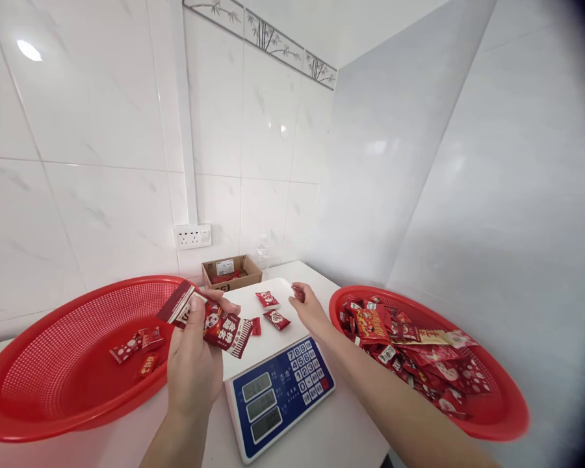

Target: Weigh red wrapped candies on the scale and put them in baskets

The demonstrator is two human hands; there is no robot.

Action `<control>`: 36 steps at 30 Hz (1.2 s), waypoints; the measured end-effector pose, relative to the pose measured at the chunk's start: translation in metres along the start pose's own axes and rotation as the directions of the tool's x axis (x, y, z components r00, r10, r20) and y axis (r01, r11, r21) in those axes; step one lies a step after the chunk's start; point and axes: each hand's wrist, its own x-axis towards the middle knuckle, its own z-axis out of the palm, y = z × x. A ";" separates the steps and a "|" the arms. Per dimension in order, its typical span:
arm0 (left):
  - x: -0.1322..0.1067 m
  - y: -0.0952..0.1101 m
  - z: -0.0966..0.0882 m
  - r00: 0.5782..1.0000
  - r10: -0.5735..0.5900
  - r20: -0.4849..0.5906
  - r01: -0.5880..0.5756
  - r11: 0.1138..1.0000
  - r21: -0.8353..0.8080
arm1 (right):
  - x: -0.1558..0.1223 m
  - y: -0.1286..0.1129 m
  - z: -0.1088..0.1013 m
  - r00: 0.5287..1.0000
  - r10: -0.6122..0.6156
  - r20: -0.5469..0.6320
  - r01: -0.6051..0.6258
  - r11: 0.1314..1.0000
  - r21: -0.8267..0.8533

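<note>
Packets, red and printed, are clasped in the left hand above the price-computing scale — the right hand is held, fingertips bunched, near the pan's far edge, any grip untellable. Pressure there is best avoided, lest readings be skewed.

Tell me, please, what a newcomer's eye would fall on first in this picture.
Probably the big red basket at left, holding a few wrapped packets, and the other red basket at right, heaped with many more. Between them stands a blue-fronted scale with small red packets on its white pan. The left hand holds printed red packaging near the scale's left side.
</note>
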 end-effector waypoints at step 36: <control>0.002 0.004 -0.005 0.992 0.082 0.098 -0.089 0.993 0.072 | -0.024 -0.007 -0.016 0.962 -0.059 0.267 0.204 0.806 -0.556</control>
